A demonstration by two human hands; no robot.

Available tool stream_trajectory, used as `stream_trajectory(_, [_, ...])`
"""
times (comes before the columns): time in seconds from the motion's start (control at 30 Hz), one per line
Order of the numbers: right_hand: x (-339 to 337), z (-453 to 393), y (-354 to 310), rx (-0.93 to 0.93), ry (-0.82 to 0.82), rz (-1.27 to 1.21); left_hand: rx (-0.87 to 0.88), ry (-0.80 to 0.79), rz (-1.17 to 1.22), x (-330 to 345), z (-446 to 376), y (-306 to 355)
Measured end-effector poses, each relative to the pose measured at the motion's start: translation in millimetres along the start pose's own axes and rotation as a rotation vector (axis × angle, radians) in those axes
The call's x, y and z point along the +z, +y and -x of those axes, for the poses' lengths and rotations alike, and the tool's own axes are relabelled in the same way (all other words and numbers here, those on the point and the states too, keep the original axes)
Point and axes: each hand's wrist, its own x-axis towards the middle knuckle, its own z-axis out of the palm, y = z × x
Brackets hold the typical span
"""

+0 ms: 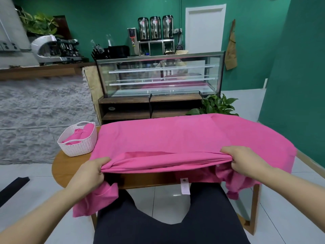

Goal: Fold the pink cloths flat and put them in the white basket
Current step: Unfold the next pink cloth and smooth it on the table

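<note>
— Basket first: where is it?

— White basket (77, 140) sits at the far left of your desk (60, 170), with folded pink cloths (82, 133) already inside it, just beside the left edge of the big pink cloth (163, 136).

— And your left grip?

— Your left hand (89, 173) has its fingers curled round the bunched near edge of that cloth, at the near left of the desk. A loose corner hangs down below your wrist.

— What lies between the hands?

— The near edge is lifted and doubled into a fold stretched from one hand to the other; the rest lies spread over the desk to its far side and drapes off the right. A small white label (185, 186) hangs under the fold.

— The right grip?

— Your right hand (244, 162) pinches the other end of the fold, fingers closed over the gathered fabric.
</note>
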Motion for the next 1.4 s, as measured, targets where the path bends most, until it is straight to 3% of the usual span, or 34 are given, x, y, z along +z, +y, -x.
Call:
stream_trajectory(0.17, [-3.8, 11.8, 9.7, -0.069, 0.04, 0.043, 0.054, -0.113, -0.161, -4.8, 8.6, 0.9])
stream_trajectory(0.27, [-7.9, 19.3, 8.3, -0.162, -0.031, 0.154, 0.152, -0.214, -0.339, -8.2, 12.3, 6.4])
stream_trajectory(0.4, [-3.7, 14.9, 3.7, -0.176, -0.134, 0.365, 0.122, -0.273, -0.484, -0.9, 6.6, 2.7])
stream_trajectory(0.53, [5.4, 5.1, 12.7, -0.2, 0.068, 0.45, 0.167, -0.084, -0.35, 4.5, -0.8, -12.8])
stream_trajectory(0.6, [5.3, 2.1, 11.3, -0.176, 0.027, 0.287, 0.183, -0.023, -0.207, 4.5, -1.1, -12.4])
stream_trajectory(0.67, [5.8, 2.3, 9.6, -0.106, -0.018, 0.14, 0.12, -0.034, -0.096, 0.5, 4.5, -2.6])
stream_trajectory(0.73, [4.1, 3.3, 9.8, -0.091, -0.038, 0.155, 0.125, -0.061, -0.097, -0.9, 6.4, -0.3])
stream_trajectory(0.93, [-4.1, 19.2, 10.8, -0.209, -0.038, 0.177, 0.149, -0.154, -0.38, -8.3, 13.7, -6.0])
stream_trajectory(1.07, [-6.8, 17.2, 7.2, -0.19, -0.163, 0.354, 0.15, -0.179, -0.458, -1.1, 10.2, -14.3])
stream_trajectory(1.13, [-3.2, 11.9, 5.1, -0.246, -0.135, 0.432, 0.127, -0.235, -0.474, -1.7, 4.5, -13.3])
stream_trajectory(1.23, [6.0, 3.7, 18.1, -0.373, 0.029, 0.436, 0.097, -0.15, -0.391, 0.2, -0.9, -18.2])
stream_trajectory(1.3, [7.8, -0.3, 21.1, -0.348, -0.048, 0.304, 0.072, -0.07, -0.252, 1.4, -2.1, -21.1])
stream_trajectory(1.4, [4.9, -0.9, 20.0, -0.256, -0.181, 0.192, -0.059, -0.104, -0.089, -1.8, 1.4, -17.9])
